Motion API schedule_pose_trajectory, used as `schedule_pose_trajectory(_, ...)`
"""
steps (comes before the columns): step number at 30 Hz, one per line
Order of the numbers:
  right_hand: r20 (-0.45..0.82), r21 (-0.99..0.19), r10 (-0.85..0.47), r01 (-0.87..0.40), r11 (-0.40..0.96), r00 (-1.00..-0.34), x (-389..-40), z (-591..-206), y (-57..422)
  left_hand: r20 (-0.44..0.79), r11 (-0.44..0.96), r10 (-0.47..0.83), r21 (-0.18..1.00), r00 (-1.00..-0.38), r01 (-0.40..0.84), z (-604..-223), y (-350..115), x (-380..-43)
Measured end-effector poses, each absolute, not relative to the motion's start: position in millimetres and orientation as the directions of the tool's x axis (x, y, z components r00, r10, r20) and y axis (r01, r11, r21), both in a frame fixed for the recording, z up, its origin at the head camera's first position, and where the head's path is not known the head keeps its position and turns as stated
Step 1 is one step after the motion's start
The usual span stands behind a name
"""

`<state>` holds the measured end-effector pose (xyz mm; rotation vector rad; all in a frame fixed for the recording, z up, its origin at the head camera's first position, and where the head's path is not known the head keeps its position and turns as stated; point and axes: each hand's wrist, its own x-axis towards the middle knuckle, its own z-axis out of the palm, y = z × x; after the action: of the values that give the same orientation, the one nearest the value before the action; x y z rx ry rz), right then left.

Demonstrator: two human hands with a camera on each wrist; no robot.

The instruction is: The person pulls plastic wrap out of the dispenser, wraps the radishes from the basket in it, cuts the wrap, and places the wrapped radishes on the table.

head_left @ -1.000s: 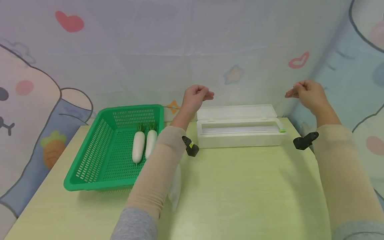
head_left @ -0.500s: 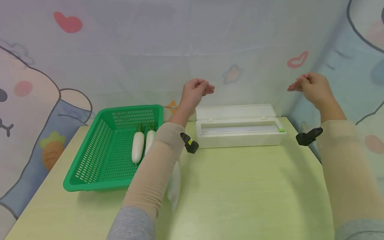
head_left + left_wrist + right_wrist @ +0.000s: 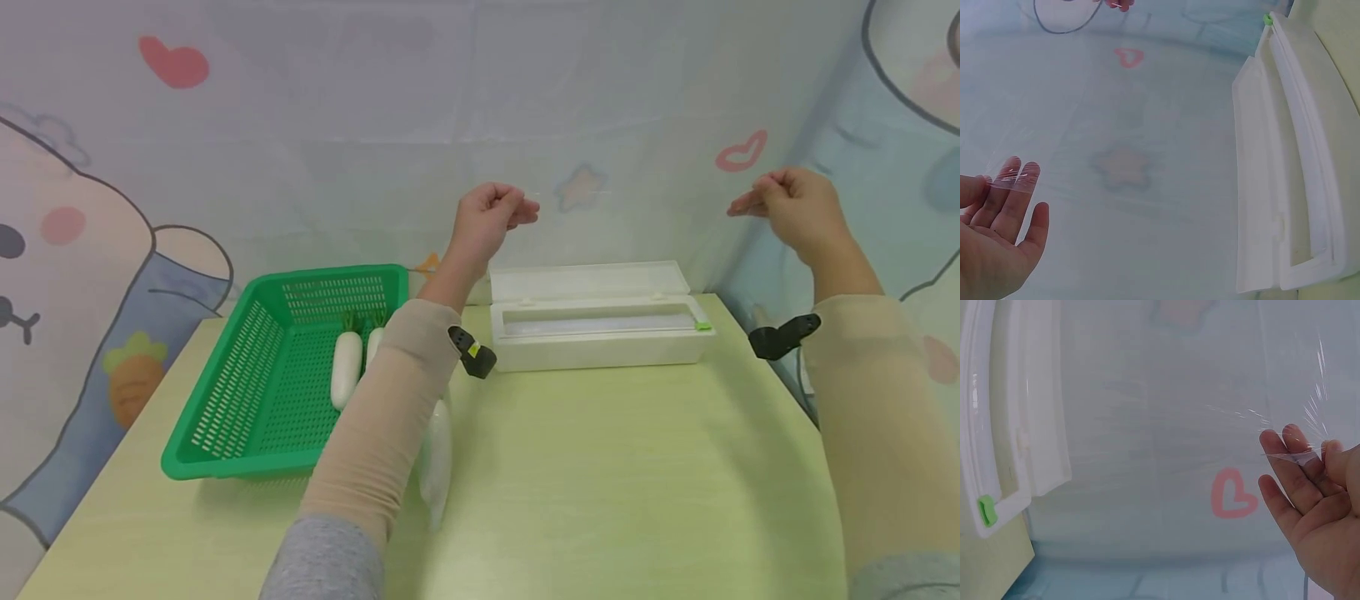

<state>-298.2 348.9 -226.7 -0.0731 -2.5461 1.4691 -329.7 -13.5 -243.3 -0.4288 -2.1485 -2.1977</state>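
A sheet of clear cling film (image 3: pixel 1316 415) is stretched between my hands, its creases catching light in both wrist views. Thumb and finger of my left hand (image 3: pixel 487 221) pinch one corner, while the other fingers are spread. My right hand (image 3: pixel 802 208) pinches the opposite corner in the same manner. Both hands are raised in front of the backdrop, above and behind the white cling film dispenser (image 3: pixel 600 350). Its lid (image 3: pixel 588 282) stands tipped back, and a green slider (image 3: pixel 702 326) sits at its right end. Most of the film is too transparent to trace.
A green basket (image 3: pixel 172 462) at the left holds two white radishes (image 3: pixel 346 371), one partly behind my left forearm. Beside the basket lies a long white item (image 3: pixel 437 467) that looks film-wrapped, partly hidden by that forearm. A printed cloth (image 3: pixel 337 167) hangs behind the table.
Both hands have risen, and the right hand has shifted somewhat to the right, widening the gap between them. Each keeps its pinch on the cling film. The dispenser and basket stay put.
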Motion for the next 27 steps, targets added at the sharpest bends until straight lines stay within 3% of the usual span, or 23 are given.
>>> schedule_pose_trajectory(21, 0.161, -0.852, 0.157, -0.057, 0.52, -0.974, -291.0, -215.2, 347.0, 0.25, -0.047, 0.16, 0.968, -0.955, 0.246, -230.7, -20.1, -325.1)
schedule_pose_trajectory(27, 0.194, -0.828, 0.125, -0.094, 0.553, -0.973, -280.0, -215.6, 353.6, 0.321, 0.061, 0.206, 0.939, -0.925, 0.339, -229.5, -24.0, -317.2)
